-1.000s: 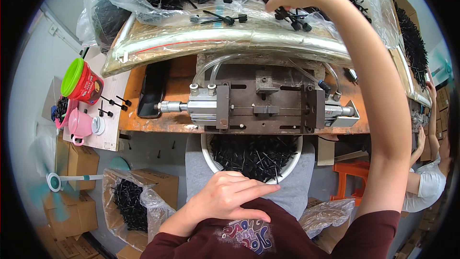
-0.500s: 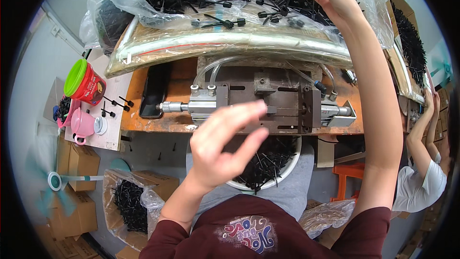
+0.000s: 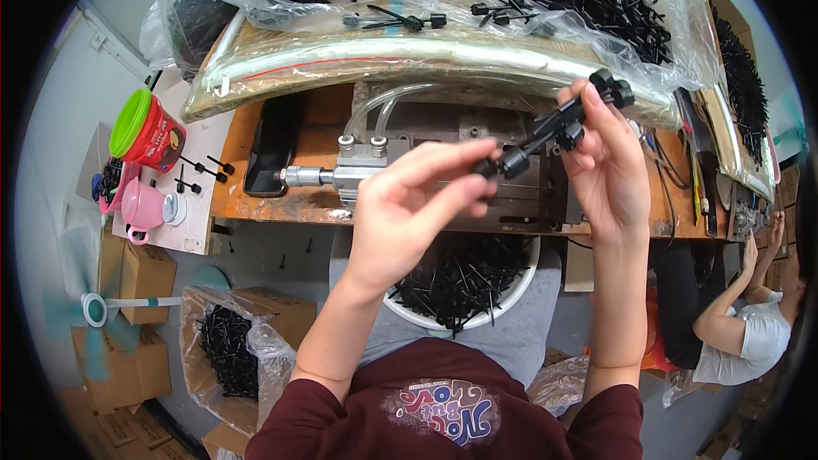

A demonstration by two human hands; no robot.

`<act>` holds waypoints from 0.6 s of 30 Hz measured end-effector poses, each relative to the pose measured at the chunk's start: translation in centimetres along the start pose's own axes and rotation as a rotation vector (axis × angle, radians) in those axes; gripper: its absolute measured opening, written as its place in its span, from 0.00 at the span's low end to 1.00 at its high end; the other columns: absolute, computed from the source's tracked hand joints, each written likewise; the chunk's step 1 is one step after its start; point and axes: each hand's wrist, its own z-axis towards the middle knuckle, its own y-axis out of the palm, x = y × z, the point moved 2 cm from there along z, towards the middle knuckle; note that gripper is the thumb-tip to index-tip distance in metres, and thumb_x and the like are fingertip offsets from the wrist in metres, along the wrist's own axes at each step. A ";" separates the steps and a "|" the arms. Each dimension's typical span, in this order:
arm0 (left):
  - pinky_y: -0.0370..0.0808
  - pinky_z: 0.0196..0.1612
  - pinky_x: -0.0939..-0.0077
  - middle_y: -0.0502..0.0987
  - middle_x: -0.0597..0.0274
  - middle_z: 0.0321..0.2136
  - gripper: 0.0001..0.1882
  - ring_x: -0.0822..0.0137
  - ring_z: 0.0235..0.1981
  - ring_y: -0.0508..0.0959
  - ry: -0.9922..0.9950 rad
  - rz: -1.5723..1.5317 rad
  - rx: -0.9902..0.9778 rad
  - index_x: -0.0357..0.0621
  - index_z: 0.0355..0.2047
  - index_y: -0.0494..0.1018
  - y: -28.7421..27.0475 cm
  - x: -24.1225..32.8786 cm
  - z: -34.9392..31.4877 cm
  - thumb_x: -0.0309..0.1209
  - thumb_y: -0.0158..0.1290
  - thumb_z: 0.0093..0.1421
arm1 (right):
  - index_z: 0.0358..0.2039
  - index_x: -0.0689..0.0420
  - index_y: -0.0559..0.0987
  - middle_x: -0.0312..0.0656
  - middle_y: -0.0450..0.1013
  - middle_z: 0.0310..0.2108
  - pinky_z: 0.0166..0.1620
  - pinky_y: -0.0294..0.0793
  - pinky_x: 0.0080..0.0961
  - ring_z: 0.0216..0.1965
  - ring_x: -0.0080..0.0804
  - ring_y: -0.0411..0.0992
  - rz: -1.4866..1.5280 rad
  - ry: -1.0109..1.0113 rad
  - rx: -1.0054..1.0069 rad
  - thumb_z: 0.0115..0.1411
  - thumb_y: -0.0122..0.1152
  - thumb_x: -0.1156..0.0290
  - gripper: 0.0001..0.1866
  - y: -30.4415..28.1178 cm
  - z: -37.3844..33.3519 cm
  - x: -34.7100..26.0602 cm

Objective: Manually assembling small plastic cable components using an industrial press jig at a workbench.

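Note:
My right hand [image 3: 615, 172] grips a small bunch of black plastic pieces [image 3: 558, 126], thin stems with round knobs, above the right part of the metal fixture. My left hand [image 3: 392, 220] has thumb and fingers closing round the knobbed lower-left end of one black piece [image 3: 514, 162]. Beneath both hands lies the metal fixture, partly hidden, with a silver pneumatic cylinder [image 3: 362, 177] and clear tubes [image 3: 383, 111] at its left. A white tub [image 3: 521, 288] full of similar black pieces sits between my legs.
A plastic-lined carton [image 3: 426, 60] heaped with black pieces stands behind the fixture. Left are a dark phone-like slab [image 3: 271, 153], a red bucket [image 3: 158, 138] with green rim and a pink cup [image 3: 141, 206]. A fan [image 3: 95, 310] stands lower left. Another person [image 3: 745, 341] works at right.
My right hand has come back from the heap, down toward the fixture, bringing black pieces. My left hand has moved slightly right and up to meet them.

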 end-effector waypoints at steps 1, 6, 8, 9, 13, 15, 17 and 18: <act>0.81 0.44 0.78 0.76 0.55 0.46 0.17 0.68 0.42 0.80 0.020 0.021 -0.012 0.33 0.50 0.76 0.0 0.0 -0.8 0.15 0.55 0.60 | 0.38 0.62 0.79 0.32 0.75 0.27 0.22 0.66 0.09 0.23 0.12 0.69 0.029 -0.002 0.033 0.65 0.61 0.70 0.08 -0.5 -0.4 0.1; 0.81 0.36 0.79 0.78 0.56 0.38 0.18 0.69 0.35 0.80 0.217 0.523 -0.075 0.35 0.40 0.81 0.0 0.7 -3.4 0.16 0.67 0.45 | 0.44 0.65 0.76 0.34 0.73 0.30 0.23 0.66 0.09 0.24 0.12 0.66 0.022 -0.141 0.151 0.67 0.57 0.71 0.10 -3.3 -1.7 -0.3; 0.79 0.35 0.79 0.80 0.56 0.37 0.17 0.68 0.30 0.80 0.341 0.739 -0.071 0.38 0.36 0.83 0.1 -0.4 -3.9 0.21 0.70 0.43 | 0.44 0.64 0.76 0.35 0.73 0.31 0.23 0.66 0.09 0.24 0.12 0.66 0.005 -0.134 0.193 0.67 0.57 0.71 0.10 -3.7 -2.6 -0.2; 0.79 0.35 0.78 0.80 0.55 0.40 0.17 0.68 0.29 0.80 0.340 0.831 -0.065 0.39 0.36 0.82 0.4 -1.2 -4.4 0.23 0.69 0.43 | 0.45 0.64 0.76 0.36 0.73 0.32 0.23 0.66 0.09 0.24 0.12 0.66 0.017 -0.143 0.184 0.68 0.56 0.71 0.10 -3.6 -3.0 -0.1; 0.76 0.31 0.78 0.80 0.57 0.49 0.14 0.67 0.26 0.80 0.414 1.181 -0.098 0.41 0.34 0.81 0.8 -3.6 -4.7 0.28 0.67 0.46 | 0.45 0.64 0.74 0.39 0.72 0.36 0.22 0.66 0.09 0.23 0.11 0.66 0.034 -0.157 0.142 0.68 0.55 0.71 0.10 -3.7 -4.2 0.8; 0.74 0.28 0.78 0.80 0.58 0.49 0.12 0.69 0.24 0.79 0.422 1.298 -0.097 0.41 0.33 0.81 1.2 -3.6 -4.6 0.29 0.66 0.47 | 0.46 0.64 0.72 0.40 0.71 0.37 0.21 0.67 0.09 0.23 0.10 0.66 0.032 -0.144 0.143 0.69 0.53 0.71 0.10 -3.8 -4.7 1.2; 0.74 0.28 0.78 0.79 0.58 0.50 0.12 0.69 0.23 0.78 0.423 1.344 -0.096 0.41 0.33 0.80 1.3 -3.6 -4.1 0.28 0.66 0.47 | 0.45 0.64 0.72 0.40 0.71 0.37 0.21 0.67 0.09 0.22 0.10 0.66 0.006 -0.129 0.139 0.69 0.53 0.71 0.10 -3.7 -5.1 1.4; 0.74 0.28 0.78 0.79 0.58 0.50 0.12 0.69 0.22 0.78 0.424 1.366 -0.094 0.41 0.33 0.80 1.3 -3.6 -3.9 0.28 0.66 0.47 | 0.45 0.64 0.72 0.40 0.71 0.37 0.21 0.67 0.09 0.22 0.10 0.66 -0.008 -0.122 0.136 0.69 0.53 0.71 0.10 -3.8 -5.3 1.5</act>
